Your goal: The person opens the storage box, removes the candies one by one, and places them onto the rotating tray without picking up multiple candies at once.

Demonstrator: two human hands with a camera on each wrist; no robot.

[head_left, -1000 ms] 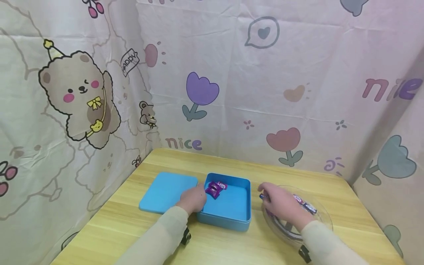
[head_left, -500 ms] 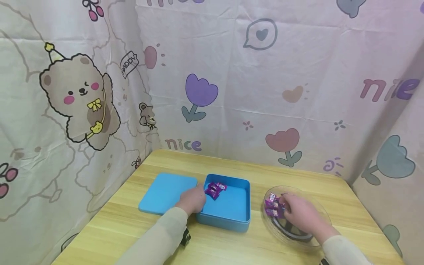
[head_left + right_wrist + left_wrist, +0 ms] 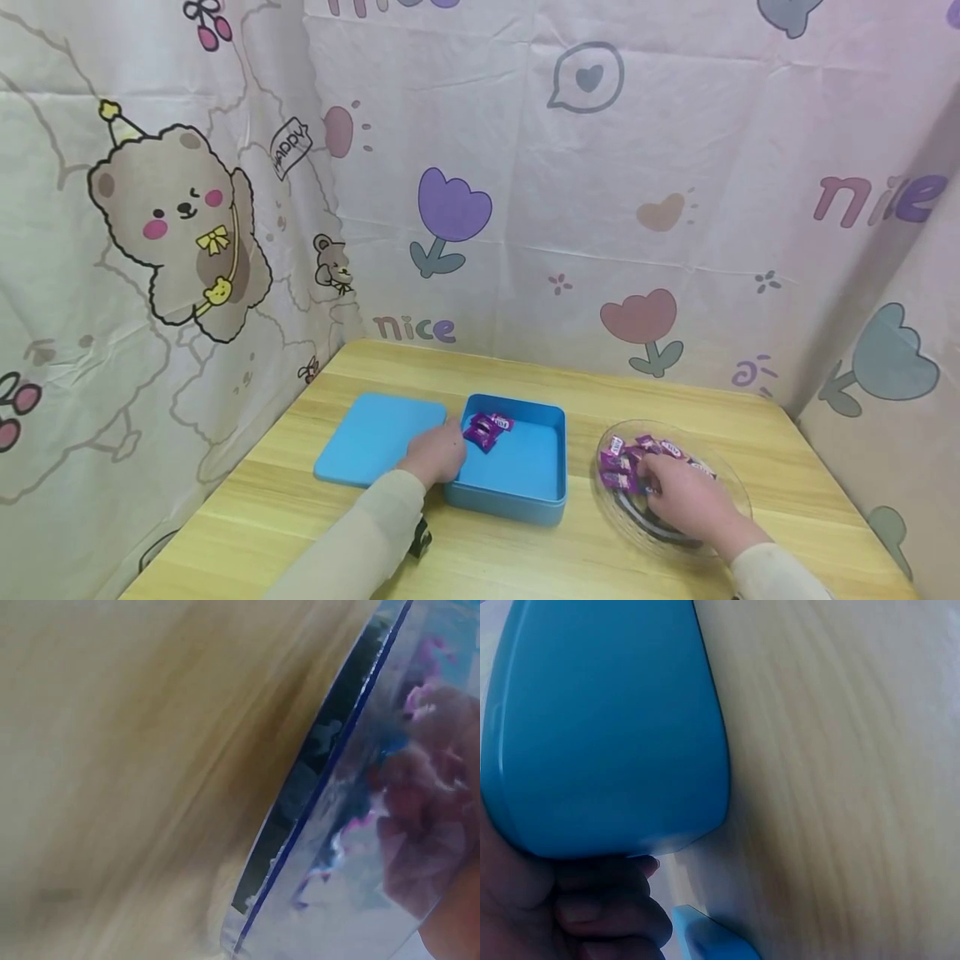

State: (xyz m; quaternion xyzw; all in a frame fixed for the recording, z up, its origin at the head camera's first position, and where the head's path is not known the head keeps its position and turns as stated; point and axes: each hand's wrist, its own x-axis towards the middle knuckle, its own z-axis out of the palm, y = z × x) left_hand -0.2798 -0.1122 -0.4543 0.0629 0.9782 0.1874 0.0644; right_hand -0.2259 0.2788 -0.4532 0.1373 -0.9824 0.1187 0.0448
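My left hand (image 3: 438,452) grips the left side of an open blue box (image 3: 517,502), thumb by the rim and fingers against the outer wall. In the left wrist view, the curled fingers (image 3: 615,911) lie against the blue box. Several purple and pink wrapped candies (image 3: 484,431) lie in the box's back left corner. My right hand (image 3: 693,500) reaches into a clear round dish (image 3: 738,487), fingertips down among wrapped candies (image 3: 618,479). In the right wrist view, the fingers show blurred through the dish wall (image 3: 360,885); whether they pinch a candy is hidden.
A flat blue lid (image 3: 375,437) lies left of the box. Everything stands on a wood-grain table (image 3: 480,575). Printed cloth (image 3: 517,167) hangs behind the table and along both sides.
My right hand has moved from the dish's left edge, where a blue-wrapped candy showed at its fingers, back over the middle of the dish. Purple candies at left are uncovered. My left hand stays put.
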